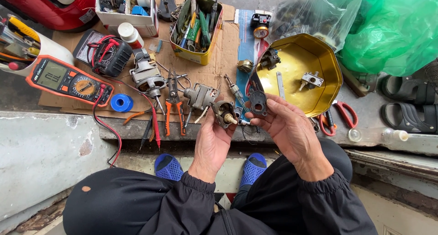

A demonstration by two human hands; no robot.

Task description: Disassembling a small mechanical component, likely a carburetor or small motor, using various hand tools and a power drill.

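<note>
— Hands, please.

— Left hand (pixel 211 141) has its fingers curled shut round a small motor (pixel 224 113). Its shaft lies level, long axis across the view, tip pointing toward the right hand (pixel 285 125). That hand pinches a black plate (pixel 258 102) between thumb and fingertips; the plate stands upright, just beside the shaft tip.

— Position?

— Both parts are held in the air just left of the gold tin (pixel 329 75), at its near rim. Pliers (pixel 174 105) and a meter (pixel 68 80) lie well left of the tin, on cardboard (pixel 226 52).
</note>
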